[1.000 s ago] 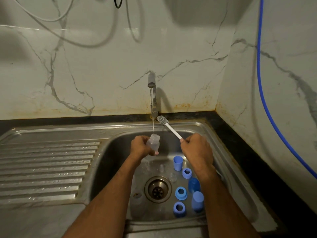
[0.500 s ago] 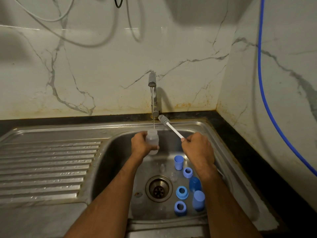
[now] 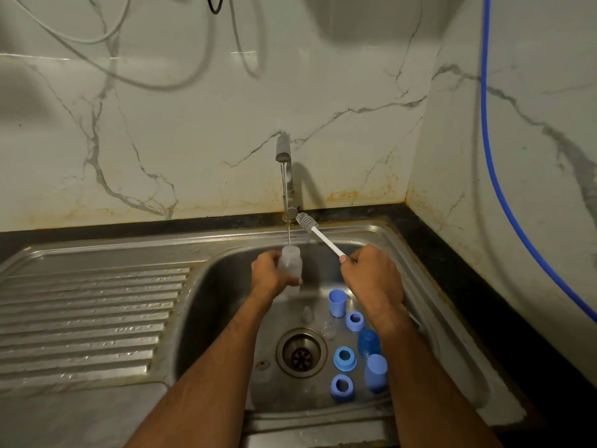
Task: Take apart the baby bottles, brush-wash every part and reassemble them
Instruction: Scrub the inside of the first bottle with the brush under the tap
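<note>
My left hand (image 3: pixel 270 275) grips a clear bottle body (image 3: pixel 290 260) upright under the thin stream from the tap (image 3: pixel 284 153), mouth up. My right hand (image 3: pixel 371 276) holds the white handle of a bottle brush (image 3: pixel 318 234); its grey bristle head points up and left, beside the stream and clear of the bottle. On the sink floor lie blue caps (image 3: pixel 337 303) (image 3: pixel 375 372), blue collar rings (image 3: pixel 355 320) (image 3: pixel 345 358) (image 3: pixel 342 387), a darker blue cap (image 3: pixel 368 343) and clear teats (image 3: pixel 307 313) (image 3: pixel 329 329).
The steel sink basin (image 3: pixel 210 305) has a drain (image 3: pixel 302 352) in the middle. A ribbed draining board (image 3: pixel 87 321) lies to the left. A marble wall stands behind and to the right, with a blue hose (image 3: pixel 487 150) down the right wall.
My left hand has turned the bottle from tilted to upright and raised it under the water stream. The right hand with the brush has barely moved.
</note>
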